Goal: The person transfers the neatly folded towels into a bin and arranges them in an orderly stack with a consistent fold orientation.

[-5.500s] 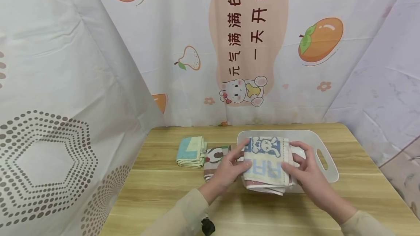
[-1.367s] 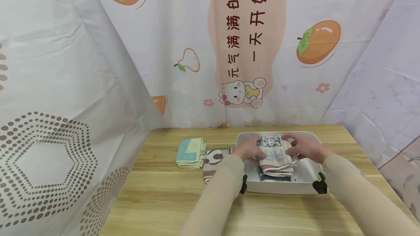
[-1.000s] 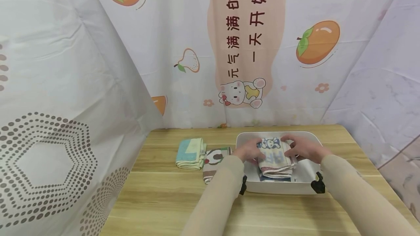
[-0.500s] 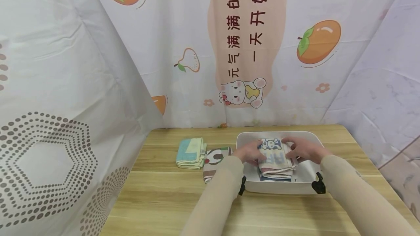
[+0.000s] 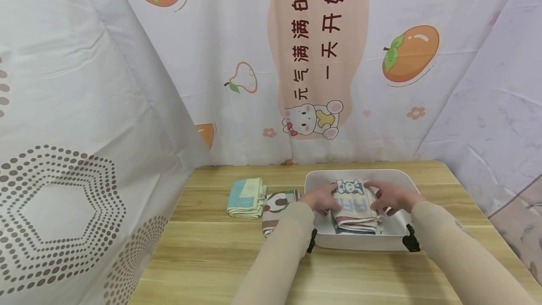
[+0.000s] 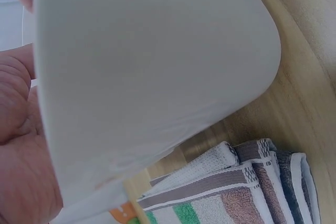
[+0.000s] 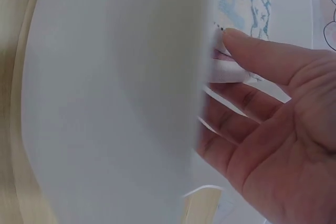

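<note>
A folded cream towel [image 5: 354,205] with a blue bear print lies in a white plastic basket [image 5: 360,243], on top of a dark blue folded cloth [image 5: 357,231]. My left hand [image 5: 322,198] is at the towel's left edge, its fingers loosely bent; the basket wall hides most of them in the left wrist view. On the other side, my right hand [image 5: 391,196] has its fingers spread. In the right wrist view, the right thumb touches or nearly touches the towel's edge while the other fingers stand loose beside the folds.
Left of the basket, a brown, white and green folded towel [image 5: 271,211] lies partly behind the left forearm. A teal and yellow folded towel [image 5: 244,199] sits beside it on the wooden table [image 5: 203,248]. A printed curtain [image 5: 237,121] hangs behind the table.
The cream towel, held above the basket earlier, is now down inside it. Both hands came down with it, and over the last half second their fingers have loosened from its sides.
</note>
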A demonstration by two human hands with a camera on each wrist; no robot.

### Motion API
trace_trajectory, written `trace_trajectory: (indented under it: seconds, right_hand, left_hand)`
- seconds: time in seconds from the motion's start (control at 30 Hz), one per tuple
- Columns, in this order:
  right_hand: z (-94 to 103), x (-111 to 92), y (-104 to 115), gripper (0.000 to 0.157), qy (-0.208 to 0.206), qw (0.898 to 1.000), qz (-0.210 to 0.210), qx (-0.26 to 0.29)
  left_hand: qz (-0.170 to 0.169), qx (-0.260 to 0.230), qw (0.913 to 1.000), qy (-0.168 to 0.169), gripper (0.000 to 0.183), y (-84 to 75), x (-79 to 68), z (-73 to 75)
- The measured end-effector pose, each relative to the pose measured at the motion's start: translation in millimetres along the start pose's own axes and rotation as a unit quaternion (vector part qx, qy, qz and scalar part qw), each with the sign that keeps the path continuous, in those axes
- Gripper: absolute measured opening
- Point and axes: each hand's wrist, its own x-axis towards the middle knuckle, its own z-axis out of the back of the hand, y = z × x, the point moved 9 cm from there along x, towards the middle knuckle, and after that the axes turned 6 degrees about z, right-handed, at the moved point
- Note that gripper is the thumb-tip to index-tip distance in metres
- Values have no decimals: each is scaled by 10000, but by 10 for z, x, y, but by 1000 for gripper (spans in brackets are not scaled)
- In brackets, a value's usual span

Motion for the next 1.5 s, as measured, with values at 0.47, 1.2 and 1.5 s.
trace_trajectory:
  seconds: [0.47, 1.2, 1.5]
  right_hand:
    - [-66, -19, -32, 80, 85, 9982, -84, -590]
    - [-118, -4, -102, 84, 222, 9958, -241, -852]
    - [-133, 11, -130, 85, 204, 9962, -309, -787]
  left_hand:
    - [63, 395, 9991, -109, 91, 27, 25, -37]
    - [272, 785, 9956, -425, 92, 72, 37, -61]
    - [276, 1000, 9928, -603, 94, 63, 24, -80]
